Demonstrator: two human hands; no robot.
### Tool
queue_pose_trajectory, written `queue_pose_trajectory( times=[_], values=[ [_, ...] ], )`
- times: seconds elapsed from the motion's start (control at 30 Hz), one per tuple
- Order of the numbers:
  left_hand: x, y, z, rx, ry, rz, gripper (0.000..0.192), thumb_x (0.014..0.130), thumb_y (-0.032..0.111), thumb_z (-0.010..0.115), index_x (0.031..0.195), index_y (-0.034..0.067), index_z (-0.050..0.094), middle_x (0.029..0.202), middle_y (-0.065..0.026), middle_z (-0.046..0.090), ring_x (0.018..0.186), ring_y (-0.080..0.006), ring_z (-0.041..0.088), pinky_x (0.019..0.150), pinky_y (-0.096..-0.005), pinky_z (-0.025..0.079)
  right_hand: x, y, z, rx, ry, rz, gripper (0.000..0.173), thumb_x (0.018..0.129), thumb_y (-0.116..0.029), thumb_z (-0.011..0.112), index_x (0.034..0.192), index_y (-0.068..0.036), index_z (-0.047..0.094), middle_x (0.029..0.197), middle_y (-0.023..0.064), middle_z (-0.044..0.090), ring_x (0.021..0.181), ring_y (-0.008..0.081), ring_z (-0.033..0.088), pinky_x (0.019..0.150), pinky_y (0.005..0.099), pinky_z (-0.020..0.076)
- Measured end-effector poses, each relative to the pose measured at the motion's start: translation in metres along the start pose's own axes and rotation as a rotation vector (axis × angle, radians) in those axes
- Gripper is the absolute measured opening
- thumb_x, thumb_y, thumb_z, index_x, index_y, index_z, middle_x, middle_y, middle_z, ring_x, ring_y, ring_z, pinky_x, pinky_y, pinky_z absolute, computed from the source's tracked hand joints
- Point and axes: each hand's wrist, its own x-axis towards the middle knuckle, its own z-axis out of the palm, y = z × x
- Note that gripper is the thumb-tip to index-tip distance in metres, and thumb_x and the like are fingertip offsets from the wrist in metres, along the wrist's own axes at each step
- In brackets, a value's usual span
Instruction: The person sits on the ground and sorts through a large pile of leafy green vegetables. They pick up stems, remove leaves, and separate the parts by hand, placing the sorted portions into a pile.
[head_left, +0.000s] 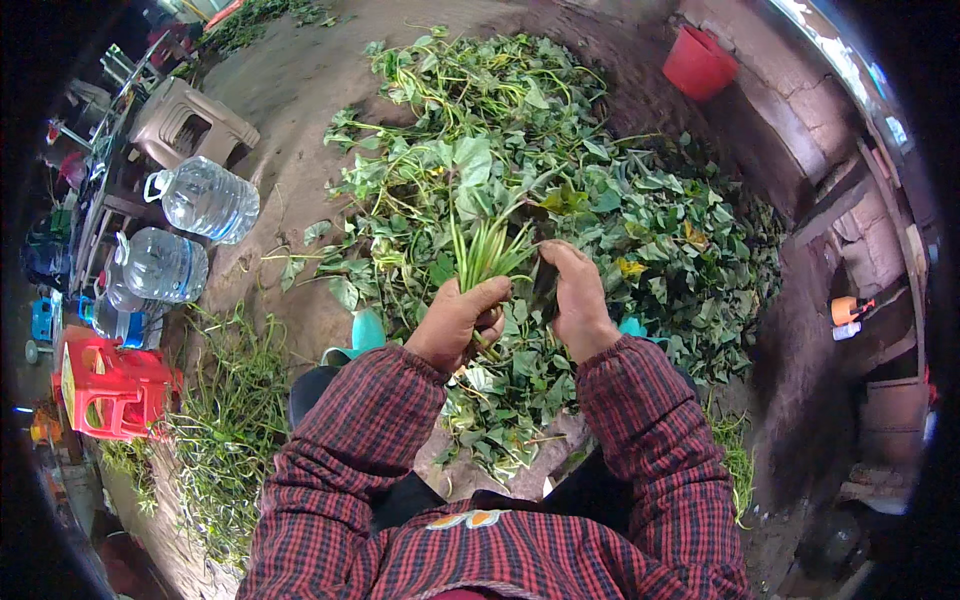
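Note:
My left hand (463, 319) is closed around a bundle of green leaf stems (487, 251), thumb across the front. The stems fan upward, and a few cut ends poke out below the fist. Just right of the bundle is my right hand (577, 296), its fingers bent toward the stem tips. Whether its fingertips pinch a stem is hidden by the hand's angle and the leaves behind. Under and beyond both hands spreads a large heap of leafy green vines (660, 240), with some yellowed leaves (630, 268) among them.
Large clear plastic bottles (210, 199) stand at left, near a beige plastic stool (191, 124) and a red plastic stool (112, 386). Stripped-looking green stems (225, 435) lie at lower left. A red bucket (699, 64) stands by the brick wall (787, 90) at upper right.

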Motion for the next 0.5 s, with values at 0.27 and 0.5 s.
queue_pose_trajectory(
  times=[0.27,0.5],
  values=[
    [0.0,0.011,-0.034,-0.019,0.031,0.05,0.014,0.086,0.019,0.054,0.083,0.006,0.05,0.056,0.0024,0.04,0.041,-0.0085,0.039,0.035,-0.022,0.027,0.01,0.005,-0.02,-1.584,-0.423,-0.919,0.009,0.073,-0.016,0.057,0.074,-0.008,0.055,0.072,0.0106,0.057,0.071,0.0315,0.059,0.059,0.0412,0.0473],
    [-0.022,0.044,-0.058,0.192,0.05,-0.034,0.017,0.085,0.02,0.053,0.074,0.008,0.046,0.049,0.0042,0.03,0.038,-0.0073,0.031,0.037,-0.0228,0.022,0.046,-0.022,-0.067,-1.624,-0.092,-0.274,0.02,0.08,-0.026,0.054,0.093,-0.013,0.063,0.078,0.0152,0.063,0.075,0.0326,0.061,0.065,0.0383,0.0489]
  ],
)
